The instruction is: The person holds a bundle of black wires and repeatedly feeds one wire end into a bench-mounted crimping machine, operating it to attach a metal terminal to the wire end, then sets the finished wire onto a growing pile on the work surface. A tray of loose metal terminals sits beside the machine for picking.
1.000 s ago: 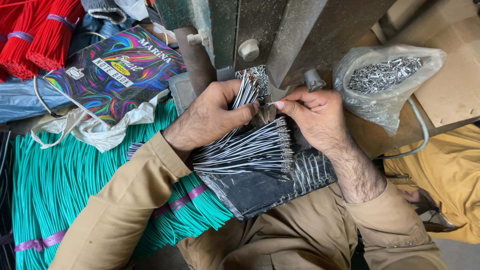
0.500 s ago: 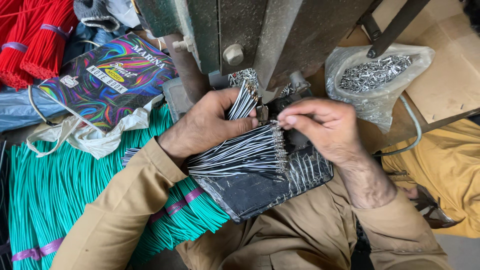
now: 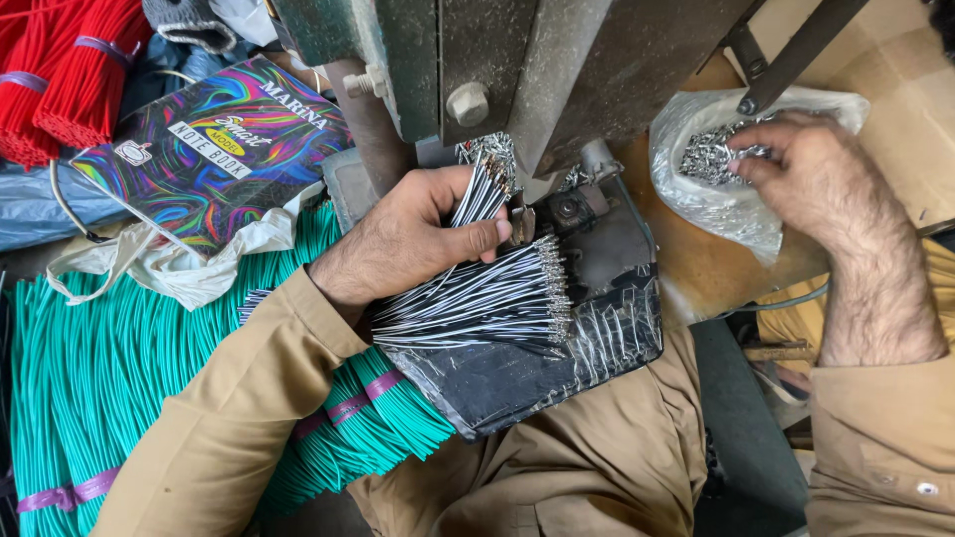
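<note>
since half a second ago the right hand has left the press and dips its fingers into the bag of metal terminals, while the left hand grips a fan of wires, ends kept at the press.

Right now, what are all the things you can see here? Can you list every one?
black-and-white wires: one bundle, under and in the left hand, with a few raised toward the machine
metal machine: one, grey-green, top middle
clear bag: one, top right, holding small silver metal pieces
teal wires: big bundles tied with purple bands, left
red wires: bundles, top left corner
notebook: one, rainbow swirl cover, upper left
white cloth: one, crumpled, below the notebook
black sheet: one, on the lap
left hand: gripping wires, tan sleeve
right hand: reaching into the bag
</note>
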